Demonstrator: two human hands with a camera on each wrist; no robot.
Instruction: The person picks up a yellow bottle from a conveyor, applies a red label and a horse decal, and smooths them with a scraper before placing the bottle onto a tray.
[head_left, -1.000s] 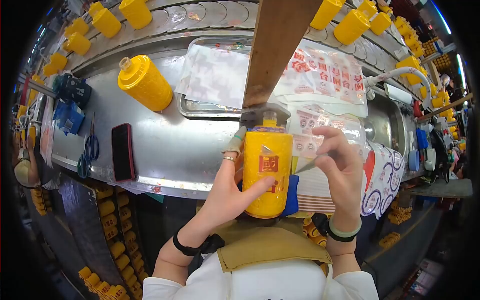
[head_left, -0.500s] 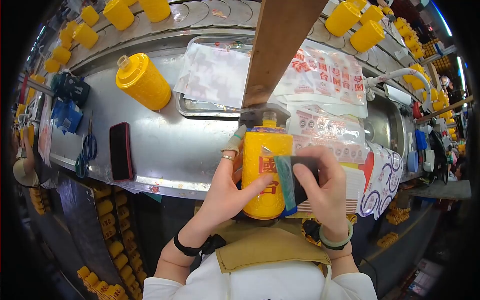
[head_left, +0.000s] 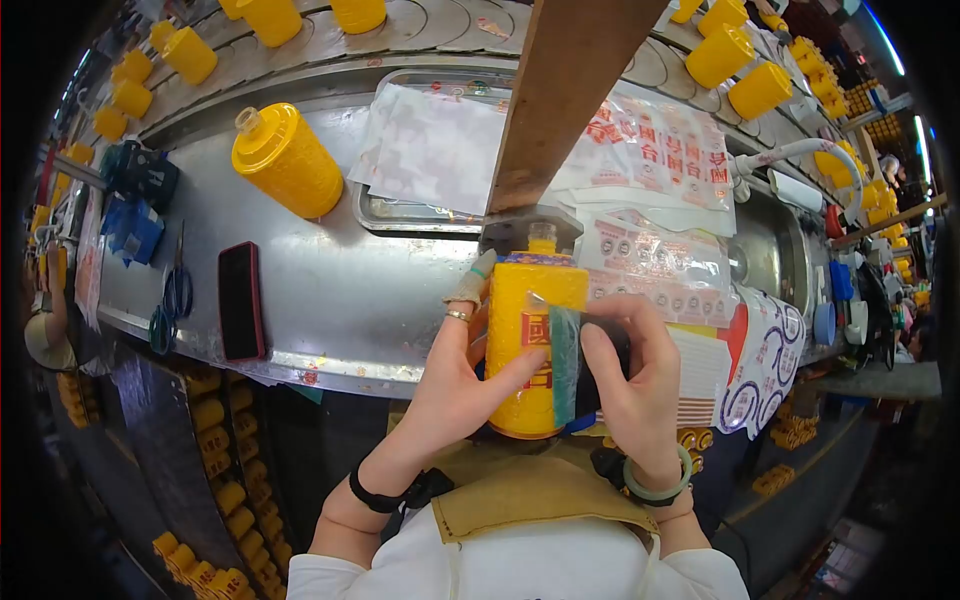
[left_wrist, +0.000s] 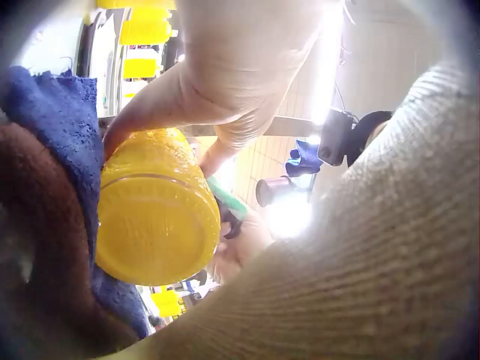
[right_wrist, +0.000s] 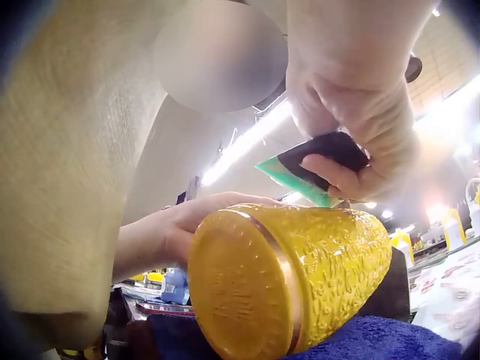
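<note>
A yellow bottle (head_left: 515, 405) with a clear neck and red characters on its front lies tilted before the person. My left hand (head_left: 450, 375) grips it from the left, thumb across the front and fingers round the far side. My right hand (head_left: 645, 365) pinches a black scraper (head_left: 608, 350) with a green edge (head_left: 566, 365), held against the right part of the printed front. In the right wrist view the bottle's round base (right_wrist: 236, 292) faces the camera, above a blue cloth (right_wrist: 375, 341). The scraper partly covers the characters.
Another yellow bottle (head_left: 288, 165) stands on the metal table (head_left: 330, 290), near a phone (head_left: 241, 300) and scissors (head_left: 177, 290). Printed sheets (head_left: 650, 260) lie right, beside a sink (head_left: 770, 245). A wooden post (head_left: 560, 90) rises ahead; yellow bottles (head_left: 190, 55) line the conveyor behind.
My right hand has come in from the right, bringing the scraper onto the bottle's front. The left hand keeps its grip. Bottles on the conveyor have shifted rightward.
</note>
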